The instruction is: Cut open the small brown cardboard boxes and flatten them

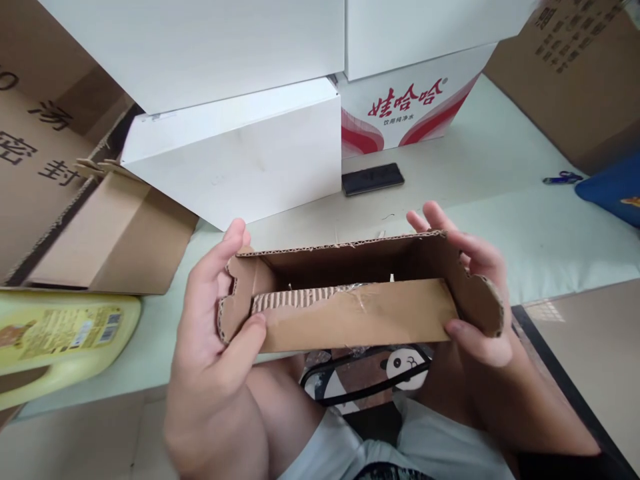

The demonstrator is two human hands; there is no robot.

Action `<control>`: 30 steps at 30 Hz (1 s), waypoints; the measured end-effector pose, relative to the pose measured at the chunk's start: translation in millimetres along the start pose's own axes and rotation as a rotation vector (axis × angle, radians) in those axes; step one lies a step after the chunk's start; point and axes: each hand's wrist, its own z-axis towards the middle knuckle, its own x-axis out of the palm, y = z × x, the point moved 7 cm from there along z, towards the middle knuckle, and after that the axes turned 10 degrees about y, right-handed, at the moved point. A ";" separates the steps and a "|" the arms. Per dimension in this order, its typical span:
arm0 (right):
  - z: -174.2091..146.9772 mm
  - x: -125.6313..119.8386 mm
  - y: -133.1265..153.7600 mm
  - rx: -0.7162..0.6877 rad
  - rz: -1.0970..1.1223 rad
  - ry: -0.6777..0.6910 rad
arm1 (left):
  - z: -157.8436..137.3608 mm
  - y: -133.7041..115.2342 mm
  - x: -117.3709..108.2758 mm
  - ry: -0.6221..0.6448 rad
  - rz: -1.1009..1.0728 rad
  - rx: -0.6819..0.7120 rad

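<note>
Between my hands is a small brown cardboard box [350, 317], its open top facing me. One long wall has a torn strip where the corrugated layer shows, and both short ends have notched, cut edges. My left hand [215, 320] wraps the left end, thumb on the front wall and fingers behind. Around the right end curls my right hand [483, 300], its thumb pressed at the front corner. The box's inside is dark, and I cannot make out whether anything lies in it. It is held up over the table's near edge, above my lap.
White boxes [240, 160] are stacked at the back, beside a red-and-white printed carton [410, 107]. A black phone [373, 179] lies before them. Large cardboard cartons [45, 113] and a yellow jug [70, 340] stand left. Blue-handled scissors [563, 178] and a blue object [615, 187] are right.
</note>
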 end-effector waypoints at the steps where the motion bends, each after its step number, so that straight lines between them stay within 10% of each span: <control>1: -0.6 -1.1 0.7 0.031 -0.012 0.006 | -0.7 -3.6 0.7 -0.033 0.090 -0.029; 6: -4.0 -9.9 6.7 0.174 -0.100 -0.008 | 3.8 -14.1 4.7 0.021 0.251 0.005; 16: 4.3 -9.9 13.5 -0.095 -0.035 -0.121 | 5.8 -23.4 -1.2 0.342 0.266 0.267; 30: 4.7 -8.8 21.4 -0.083 -0.205 0.288 | 2.6 -34.8 14.9 0.461 0.449 0.208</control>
